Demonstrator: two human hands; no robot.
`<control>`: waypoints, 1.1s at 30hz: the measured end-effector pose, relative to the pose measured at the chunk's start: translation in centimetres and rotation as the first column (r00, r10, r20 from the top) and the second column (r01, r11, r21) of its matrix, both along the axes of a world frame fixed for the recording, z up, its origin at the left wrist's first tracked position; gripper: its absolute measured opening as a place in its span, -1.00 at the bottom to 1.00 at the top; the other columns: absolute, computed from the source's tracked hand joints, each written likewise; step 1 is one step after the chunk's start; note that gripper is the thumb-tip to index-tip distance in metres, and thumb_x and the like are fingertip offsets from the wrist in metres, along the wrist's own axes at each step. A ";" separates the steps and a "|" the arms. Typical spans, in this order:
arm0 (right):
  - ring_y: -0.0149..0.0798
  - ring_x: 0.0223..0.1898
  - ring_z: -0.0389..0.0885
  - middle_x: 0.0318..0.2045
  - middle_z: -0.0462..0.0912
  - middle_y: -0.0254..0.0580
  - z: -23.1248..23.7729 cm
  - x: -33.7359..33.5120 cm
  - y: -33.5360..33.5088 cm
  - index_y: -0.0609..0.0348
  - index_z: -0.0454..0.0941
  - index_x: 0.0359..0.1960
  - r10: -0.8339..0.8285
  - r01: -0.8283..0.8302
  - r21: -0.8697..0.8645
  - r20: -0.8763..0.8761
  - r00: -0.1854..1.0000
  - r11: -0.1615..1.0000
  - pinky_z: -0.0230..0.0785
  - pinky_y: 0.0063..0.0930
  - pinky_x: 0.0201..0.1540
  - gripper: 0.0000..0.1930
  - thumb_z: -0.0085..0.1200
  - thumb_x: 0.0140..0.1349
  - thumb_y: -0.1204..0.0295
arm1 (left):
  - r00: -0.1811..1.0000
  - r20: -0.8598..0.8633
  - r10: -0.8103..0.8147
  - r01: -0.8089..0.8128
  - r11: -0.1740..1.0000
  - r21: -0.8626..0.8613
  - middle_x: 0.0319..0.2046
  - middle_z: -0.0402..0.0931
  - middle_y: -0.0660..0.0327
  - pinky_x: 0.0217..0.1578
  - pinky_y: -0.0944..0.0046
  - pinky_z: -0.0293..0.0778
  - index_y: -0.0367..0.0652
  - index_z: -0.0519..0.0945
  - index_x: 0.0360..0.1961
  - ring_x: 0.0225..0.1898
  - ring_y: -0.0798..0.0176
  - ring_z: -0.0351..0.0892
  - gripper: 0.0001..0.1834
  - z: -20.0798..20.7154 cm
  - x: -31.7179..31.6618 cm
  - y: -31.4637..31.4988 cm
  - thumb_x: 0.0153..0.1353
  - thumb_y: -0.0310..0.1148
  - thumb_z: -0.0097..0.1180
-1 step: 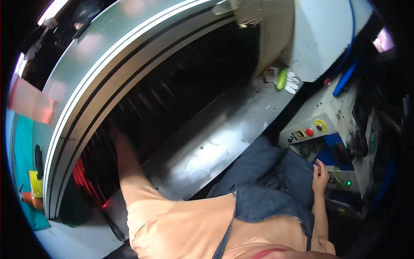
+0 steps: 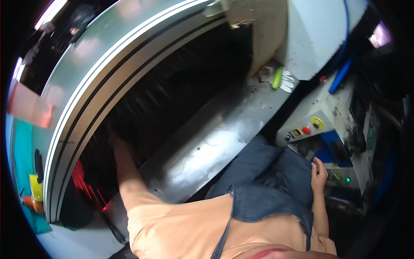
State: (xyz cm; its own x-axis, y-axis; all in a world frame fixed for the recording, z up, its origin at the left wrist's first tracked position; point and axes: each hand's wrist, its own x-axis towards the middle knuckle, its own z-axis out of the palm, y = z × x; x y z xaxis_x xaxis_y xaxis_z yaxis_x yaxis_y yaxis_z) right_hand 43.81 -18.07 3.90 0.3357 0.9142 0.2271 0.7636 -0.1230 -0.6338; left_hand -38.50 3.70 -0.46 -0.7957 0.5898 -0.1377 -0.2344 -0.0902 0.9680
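Observation:
My left arm stretches into the dark inside of the large machine bed, past its curved light frame. There my left hand is lost in shadow, so its fingers and anything in them cannot be made out. Slatted rows show faintly around it. My right hand hangs by my right hip, its fingers loosely stretched and holding nothing. Closest to it is the front of a control box with a red button, a yellow-ringed knob and a lit green button.
Between me and the dark opening runs a shiny metal ledge. At its far right end lie a white glove and a green object. A pink translucent container and a yellow item sit at the left rim.
The whole picture has shifted slightly to the left. Both arms keep nearly the same pose.

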 end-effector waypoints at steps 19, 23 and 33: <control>0.24 0.23 0.45 0.32 0.32 0.24 11.6 -0.9 -1.4 0.09 -0.05 0.49 0.138 -0.526 0.476 -0.820 -0.556 0.705 0.50 0.14 0.03 0.17 -0.29 0.06 -0.58 | -0.483 -0.870 -0.101 0.858 -0.250 -0.448 0.20 0.45 -0.11 0.23 -0.03 0.36 -0.28 0.37 0.28 0.23 -0.14 0.45 0.06 24.2 54.7 -7.3 -0.23 0.12 0.42; 0.14 0.39 0.24 0.42 0.15 0.19 10.7 1.2 -6.9 0.20 -0.08 0.49 0.422 -0.295 0.635 -0.727 -0.542 0.714 0.27 0.15 0.29 0.16 -0.02 0.09 -0.43 | -0.534 -0.766 0.358 0.700 -0.323 -0.638 0.29 0.36 -0.06 0.28 -0.01 0.29 -0.23 0.29 0.37 0.31 -0.08 0.37 0.15 28.4 61.3 -8.3 -0.20 0.27 0.26; -0.01 0.39 0.26 0.37 0.32 -0.05 13.5 8.5 -7.3 0.23 0.20 0.40 0.640 0.140 0.655 -0.756 0.141 0.742 0.05 -0.02 0.45 -0.22 0.06 0.28 -0.01 | -0.201 -0.980 0.008 0.979 0.024 -0.200 0.13 0.51 0.08 0.21 0.09 0.36 -0.05 0.42 0.29 0.21 0.02 0.45 -0.22 28.4 66.7 -5.8 -0.04 -0.48 0.37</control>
